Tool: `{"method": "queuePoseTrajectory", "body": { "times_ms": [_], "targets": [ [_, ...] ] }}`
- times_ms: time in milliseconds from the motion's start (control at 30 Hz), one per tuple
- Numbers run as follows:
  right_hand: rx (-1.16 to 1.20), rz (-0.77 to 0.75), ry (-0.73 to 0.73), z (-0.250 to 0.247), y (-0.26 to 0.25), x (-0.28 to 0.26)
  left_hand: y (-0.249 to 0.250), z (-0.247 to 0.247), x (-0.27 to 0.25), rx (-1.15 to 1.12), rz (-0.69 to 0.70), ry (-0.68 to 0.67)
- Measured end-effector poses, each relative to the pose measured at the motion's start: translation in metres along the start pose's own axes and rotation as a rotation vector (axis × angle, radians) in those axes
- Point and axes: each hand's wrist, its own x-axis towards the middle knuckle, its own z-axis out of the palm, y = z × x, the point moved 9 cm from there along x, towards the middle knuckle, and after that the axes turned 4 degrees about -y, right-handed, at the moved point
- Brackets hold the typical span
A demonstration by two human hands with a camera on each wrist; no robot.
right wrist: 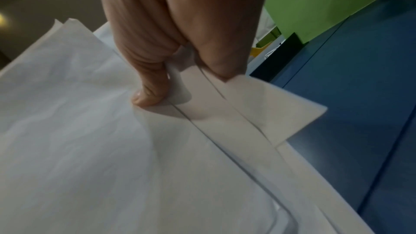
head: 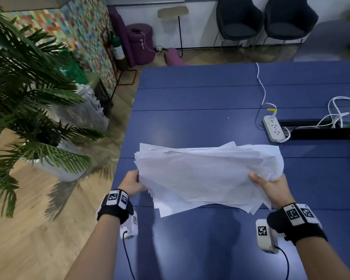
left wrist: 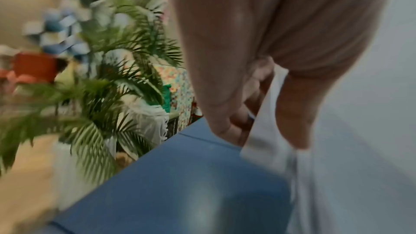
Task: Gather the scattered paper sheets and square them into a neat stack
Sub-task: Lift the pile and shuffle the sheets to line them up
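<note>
A loose, uneven pile of white paper sheets is held just above the blue table, its edges fanned out and not aligned. My left hand grips the pile's left edge; in the left wrist view the left hand has fingers on one side of the paper sheets and the thumb on the other. My right hand pinches the right edge, thumb on top. The right wrist view shows the right hand with its thumb pressing the paper sheets and fingers beneath.
A white power strip with cables lies on the table's right side beside a black slot. A potted palm stands on the wooden floor to the left of the table. Dark chairs line the far wall.
</note>
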Motion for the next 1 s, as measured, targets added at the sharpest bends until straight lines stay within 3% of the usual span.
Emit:
{"method": "queuePoseTrajectory", "body": {
  "times_ms": [133, 233, 333, 400, 467, 600, 733, 866, 933, 1000],
  "targets": [
    [0.049, 0.007, 0.008, -0.002, -0.001, -0.004, -0.007, -0.002, -0.005, 0.041, 0.001, 0.173],
    [0.093, 0.007, 0.023, -0.01, -0.006, -0.004, 0.022, -0.013, -0.012, -0.27, 0.127, 0.247],
    [0.182, -0.023, 0.035, -0.014, -0.01, 0.0, 0.048, -0.023, -0.015, -0.728, 0.275, 0.158],
    [0.212, -0.038, 0.022, -0.01, -0.012, 0.003, 0.055, -0.015, -0.016, -0.852, 0.282, 0.056],
    [0.198, -0.047, 0.044, -0.006, -0.012, 0.002, 0.053, -0.003, -0.02, -0.723, 0.225, 0.07],
    [0.137, -0.035, 0.046, 0.006, -0.012, -0.002, 0.042, -0.005, -0.024, -0.473, 0.147, 0.324],
    [0.067, -0.141, 0.055, 0.012, -0.044, -0.005, 0.061, -0.026, -0.029, -0.486, 0.233, 0.45],
    [0.049, -0.265, -0.035, 0.012, -0.064, -0.014, 0.065, -0.044, -0.037, -0.563, 0.33, 0.452],
    [-0.046, -0.17, -0.116, 0.016, -0.037, -0.012, 0.056, -0.033, -0.034, -0.522, 0.277, 0.371],
    [-0.204, -0.06, -0.181, 0.021, -0.002, -0.005, 0.049, -0.015, -0.027, -0.332, 0.221, 0.276]
  ]
}}
